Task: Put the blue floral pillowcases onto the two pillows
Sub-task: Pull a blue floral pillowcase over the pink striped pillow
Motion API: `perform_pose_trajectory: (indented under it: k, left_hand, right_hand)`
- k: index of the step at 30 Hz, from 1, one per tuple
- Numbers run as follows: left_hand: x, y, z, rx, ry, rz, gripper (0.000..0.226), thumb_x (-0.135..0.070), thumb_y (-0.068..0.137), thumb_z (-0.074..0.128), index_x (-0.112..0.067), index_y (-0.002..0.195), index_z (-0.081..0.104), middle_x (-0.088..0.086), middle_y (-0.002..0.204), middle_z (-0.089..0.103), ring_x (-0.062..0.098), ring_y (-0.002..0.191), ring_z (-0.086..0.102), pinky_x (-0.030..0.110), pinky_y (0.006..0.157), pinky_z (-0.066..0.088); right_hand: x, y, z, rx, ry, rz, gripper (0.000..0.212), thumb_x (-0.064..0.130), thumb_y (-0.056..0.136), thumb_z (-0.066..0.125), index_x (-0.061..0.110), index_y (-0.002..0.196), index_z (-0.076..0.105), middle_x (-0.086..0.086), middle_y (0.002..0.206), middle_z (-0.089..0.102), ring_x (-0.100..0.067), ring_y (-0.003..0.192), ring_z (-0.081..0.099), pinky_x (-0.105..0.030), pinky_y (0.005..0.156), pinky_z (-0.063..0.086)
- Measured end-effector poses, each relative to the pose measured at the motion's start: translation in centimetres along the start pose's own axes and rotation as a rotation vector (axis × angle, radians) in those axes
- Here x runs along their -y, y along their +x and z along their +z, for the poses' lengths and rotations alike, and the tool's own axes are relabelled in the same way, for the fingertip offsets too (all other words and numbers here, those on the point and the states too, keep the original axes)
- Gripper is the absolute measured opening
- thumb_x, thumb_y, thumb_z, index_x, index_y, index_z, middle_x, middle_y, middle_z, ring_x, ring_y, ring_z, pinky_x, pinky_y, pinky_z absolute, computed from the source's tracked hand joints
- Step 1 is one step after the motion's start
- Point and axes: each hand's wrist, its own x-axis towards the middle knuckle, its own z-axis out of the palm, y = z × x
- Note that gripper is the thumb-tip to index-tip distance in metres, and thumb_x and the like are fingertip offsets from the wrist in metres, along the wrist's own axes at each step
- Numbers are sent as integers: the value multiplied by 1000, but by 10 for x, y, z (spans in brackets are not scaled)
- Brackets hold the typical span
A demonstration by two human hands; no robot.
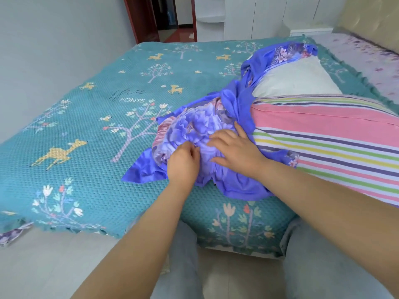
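**Desk:** What have you got in the middle of the frame?

**Me:** I see a blue floral pillowcase [194, 134] bunched in a heap on the teal bedspread [86, 117], centre of the picture; its plain blue border spills toward the lower centre, over the near edge of the bed. My left hand [183, 164] sits on the heap's lower left side; its fingers are curled in and pinching a fold of the fabric. My right hand [235, 148] lies just to the right of it, palm down, fingers spread and flat on the cloth; they press rather than grip.

**Desk:** And the pillows?

**Me:** A striped pillow [323, 143] in pink, green, yellow and purple runs from the heap toward the right edge of the frame; the bunched fabric touches its left end; I cannot tell whether that end is inside the case. Behind it, upper right, lies a white pillow [295, 80]; a second blue floral pillowcase [280, 55] drapes along its far and left sides, with most of the white surface bare.

**Desk:** Anything else?

**Me:** Grey trouser legs [323, 266] fill the bottom of the frame; a dark red door frame [138, 18] stands at the upper centre.
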Motion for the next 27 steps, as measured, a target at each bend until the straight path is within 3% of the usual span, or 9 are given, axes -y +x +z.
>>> perform_pose_trajectory:
  k: [5, 10, 12, 14, 16, 18, 21, 24, 27]
  left_hand:
    - [23, 9, 22, 92, -68, -172, 20, -21, 89, 54, -4, 86, 64, 19, 90, 67, 34, 85, 62, 38, 72, 47]
    - [33, 24, 38, 135, -181, -339, 16, -18, 87, 58, -7, 86, 69, 14, 91, 71, 27, 85, 63, 30, 75, 45]
    - [42, 29, 37, 207, -380, -387, 13, -9, 86, 59, -12, 74, 65, 4, 75, 69, 15, 68, 59, 26, 70, 44]
    - [48, 33, 28, 291, -606, -437, 26, 1, 86, 56, -15, 65, 58, -10, 53, 58, 1, 48, 46, 25, 60, 39]
    - [43, 31, 18, 346, -677, -365, 29, -1, 89, 57, -16, 64, 55, -13, 46, 50, 0, 45, 39, 20, 54, 35]
    - [29, 23, 14, 385, -683, -217, 28, -4, 90, 57, -16, 65, 54, -7, 53, 47, 3, 52, 37, 18, 53, 33]
    - [16, 14, 18, 410, -795, -154, 28, -4, 93, 53, -14, 67, 54, 6, 63, 47, 13, 61, 38, 23, 59, 35]
    - [13, 15, 18, 404, -902, -188, 26, -6, 94, 51, -11, 69, 55, 8, 66, 50, 16, 66, 40, 26, 63, 37]
    - [12, 15, 15, 384, -846, -151, 30, -7, 94, 52, -13, 65, 52, -10, 51, 46, 4, 49, 36, 16, 51, 34]
  right_hand:
    - [23, -16, 10, -72, -116, -203, 11, 28, 85, 56, 22, 85, 66, 4, 92, 61, -21, 94, 59, -45, 107, 28]
    - [28, -13, 16, 75, -100, -179, 36, 42, 70, 72, 24, 101, 72, 7, 112, 68, -18, 112, 61, -46, 105, 38]
    - [28, -12, 22, 141, -92, -149, 45, 39, 65, 78, 24, 107, 71, 8, 120, 66, -16, 117, 59, -51, 102, 41]
    - [27, -7, 24, 232, -118, -115, 48, 32, 64, 78, 24, 110, 70, 8, 124, 64, -15, 119, 57, -54, 100, 39]
    - [27, 1, 26, 329, -124, -95, 49, 32, 79, 68, 22, 126, 59, 7, 139, 51, -15, 133, 42, -55, 110, 25]
    - [26, 9, 29, 461, -109, -33, 51, 32, 96, 43, 21, 145, 33, 6, 156, 23, -13, 146, 10, -51, 115, -2]
    - [19, 13, 28, 512, -72, 28, 52, 32, 100, 30, 23, 150, 18, 9, 159, 6, -10, 146, -5, -48, 115, -10]
    - [10, 9, 28, 403, 71, 75, 54, 33, 98, 38, 26, 150, 21, 11, 158, 13, -7, 145, 4, -41, 116, -8]
    - [12, 5, 25, 245, 278, 165, 47, 44, 92, 49, 26, 136, 46, 9, 147, 40, -6, 139, 27, -33, 116, -4]
